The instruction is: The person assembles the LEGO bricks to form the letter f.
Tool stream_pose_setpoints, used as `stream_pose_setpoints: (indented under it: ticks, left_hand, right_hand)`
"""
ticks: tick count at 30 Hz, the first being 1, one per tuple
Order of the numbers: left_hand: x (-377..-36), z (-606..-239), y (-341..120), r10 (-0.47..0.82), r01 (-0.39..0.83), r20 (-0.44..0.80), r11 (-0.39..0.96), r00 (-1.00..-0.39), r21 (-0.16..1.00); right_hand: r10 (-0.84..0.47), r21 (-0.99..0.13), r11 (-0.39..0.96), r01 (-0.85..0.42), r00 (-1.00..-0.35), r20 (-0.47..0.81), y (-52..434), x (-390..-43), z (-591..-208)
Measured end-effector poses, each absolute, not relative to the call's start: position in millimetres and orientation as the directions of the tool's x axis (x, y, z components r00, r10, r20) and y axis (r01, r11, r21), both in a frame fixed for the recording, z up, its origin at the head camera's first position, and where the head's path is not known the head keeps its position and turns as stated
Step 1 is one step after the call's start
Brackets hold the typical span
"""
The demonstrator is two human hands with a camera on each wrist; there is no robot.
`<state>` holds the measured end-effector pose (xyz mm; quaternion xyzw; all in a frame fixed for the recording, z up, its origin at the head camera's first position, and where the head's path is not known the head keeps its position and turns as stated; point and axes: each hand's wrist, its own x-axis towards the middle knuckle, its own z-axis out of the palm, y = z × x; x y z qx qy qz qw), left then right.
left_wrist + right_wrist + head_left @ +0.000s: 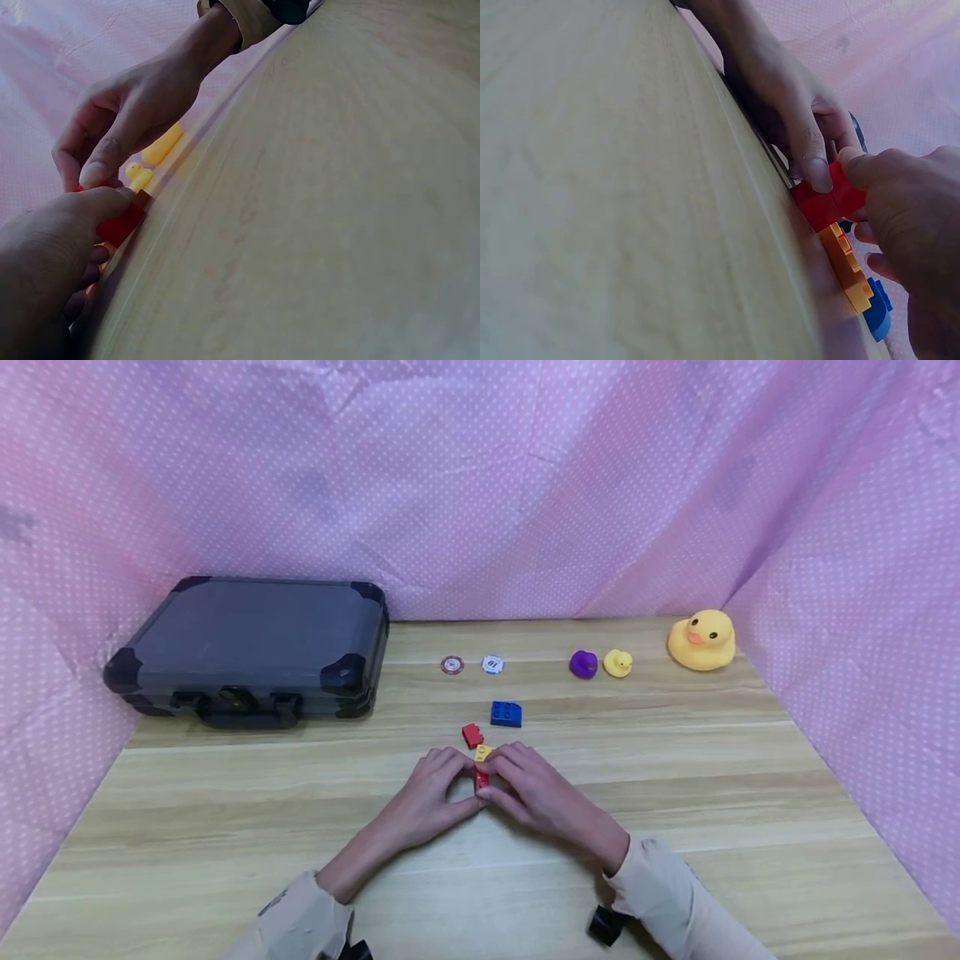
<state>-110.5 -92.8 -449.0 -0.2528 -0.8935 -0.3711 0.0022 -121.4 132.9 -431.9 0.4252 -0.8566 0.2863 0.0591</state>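
Red toy building bricks lie between my two hands over the middle of the table. With thumb and fingers, my left hand grips the red from the left side. From the right, my right hand pinches it too. In the right wrist view two red pieces meet; whether they are joined I cannot tell. Just beyond the fingertips sits a yellow brick, partly hidden by the right hand. Another red brick and a blue brick lie farther back.
A grey case with black corners stands at the back left. Two poker chips, one red and one white, lie behind the bricks. Toward the back right are a purple duck, a small yellow duck and a large one.
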Motion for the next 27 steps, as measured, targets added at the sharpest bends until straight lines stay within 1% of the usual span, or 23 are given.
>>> stream_pose_setpoints:
  ticks: [6,16,21,27]
  left_hand:
    - [-111,-448,-95,0.444,0.429,0.164,0.602,-0.881,0.674]
    - [-111,-452,-96,0.457,0.453,0.188,0.584,-0.869,0.674]
    - [-110,-451,-96,0.451,0.447,0.190,0.576,-0.872,0.684]
    - [-111,-450,-94,0.443,0.427,0.166,0.591,-0.881,0.684]
  right_hand:
    - [-0.686,-0.443,0.479,-0.758,-0.638,0.349,132,-121,-432]
    - [-0.660,-0.456,0.496,-0.739,-0.662,0.354,140,-122,-434]
    - [-0.613,-0.472,0.531,-0.704,-0.703,0.359,150,-129,-434]
    - [-0.577,-0.454,0.584,-0.673,-0.737,0.351,159,-140,-436]
